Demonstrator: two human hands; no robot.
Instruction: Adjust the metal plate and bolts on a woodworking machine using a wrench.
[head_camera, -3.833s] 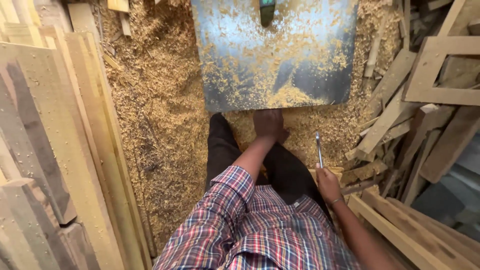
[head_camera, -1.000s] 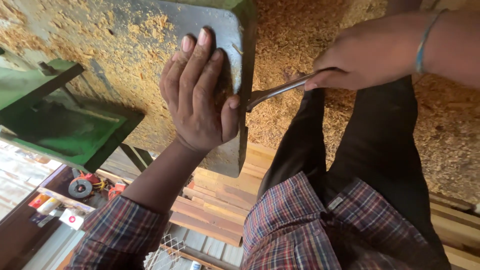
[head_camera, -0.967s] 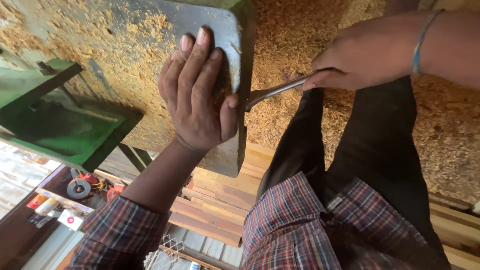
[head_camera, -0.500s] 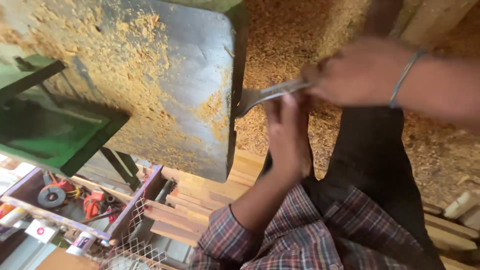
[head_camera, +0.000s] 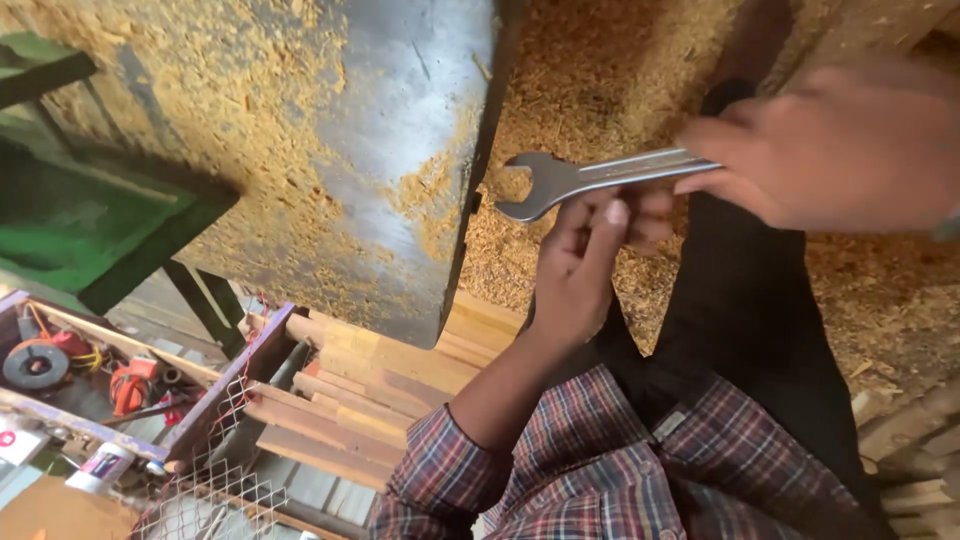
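Note:
My right hand grips the shaft of a silver open-ended wrench, whose open jaw points left, close to the edge of a grey metal machine table strewn with sawdust. My left hand is raised just under the wrench, fingers curled, fingertips touching its shaft. My plaid sleeve and dark trousers fill the lower middle.
Sawdust covers the floor. A green machine frame stands at left. Stacked wooden planks lie below the table. A tray with tools and wire mesh sits at lower left. Wood offcuts lie at right.
My left hand has left the machine table's top and come up beneath the wrench. The wrench has drawn back from the table's edge, its jaw now free in the air.

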